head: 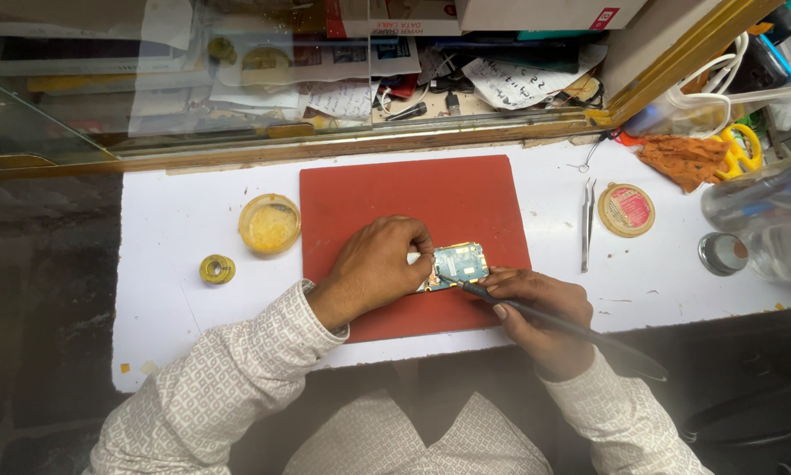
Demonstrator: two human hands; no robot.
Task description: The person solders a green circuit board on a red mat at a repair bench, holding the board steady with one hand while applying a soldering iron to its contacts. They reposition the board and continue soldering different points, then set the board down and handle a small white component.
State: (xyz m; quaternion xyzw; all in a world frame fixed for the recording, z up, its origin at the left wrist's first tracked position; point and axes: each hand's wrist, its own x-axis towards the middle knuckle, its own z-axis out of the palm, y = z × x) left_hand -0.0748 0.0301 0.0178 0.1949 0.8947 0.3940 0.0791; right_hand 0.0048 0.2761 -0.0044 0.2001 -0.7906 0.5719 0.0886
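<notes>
Right hand (536, 308) grips soldering iron (571, 327); left hand (378, 264) pinches circuit board (455, 264), half hiding it.

A white table (175, 290) fills the middle, evenly lit with soft shadows. Along its far edge runs a wooden ledge (325, 148), and behind that a glass-fronted case (79, 97) crowded with papers and boxes. A brass-coloured frame (677, 66) slants up at the ledge's right end. Left of the table the dark floor (35, 290) shows; near the table's right side it lies in shadow.
</notes>
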